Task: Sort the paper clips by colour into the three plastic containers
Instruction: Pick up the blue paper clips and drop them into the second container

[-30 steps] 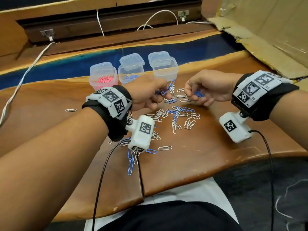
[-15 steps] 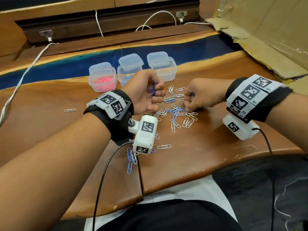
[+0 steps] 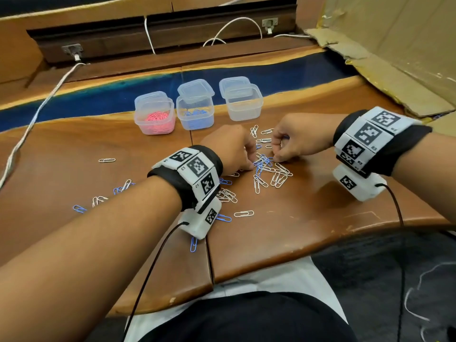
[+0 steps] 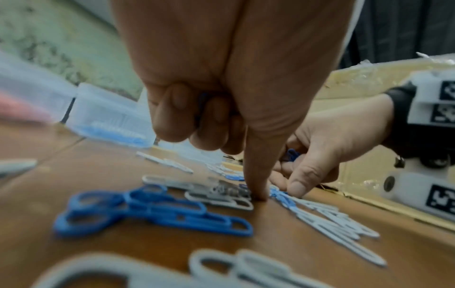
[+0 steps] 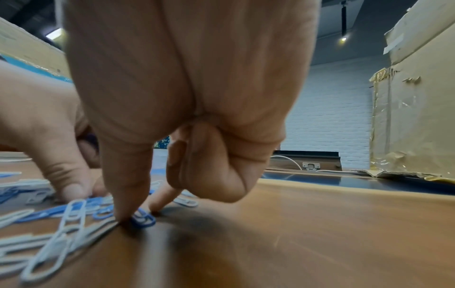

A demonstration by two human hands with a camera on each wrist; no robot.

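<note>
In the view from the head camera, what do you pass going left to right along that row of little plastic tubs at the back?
Tub of pink clips → tub of blue clips → tub that looks empty. Each has a clear lid lying just behind it.

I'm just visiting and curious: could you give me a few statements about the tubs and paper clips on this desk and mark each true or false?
1. The left container holds pink clips. True.
2. The right container is full of blue clips. False: it looks empty; blue ones are in the middle container.
3. Both hands are at the clip pile. True.
4. The left hand lies flat, empty. False: its curled fingers hold blue clips.
5. Pink clips litter the table. False: only blue and white.
</note>
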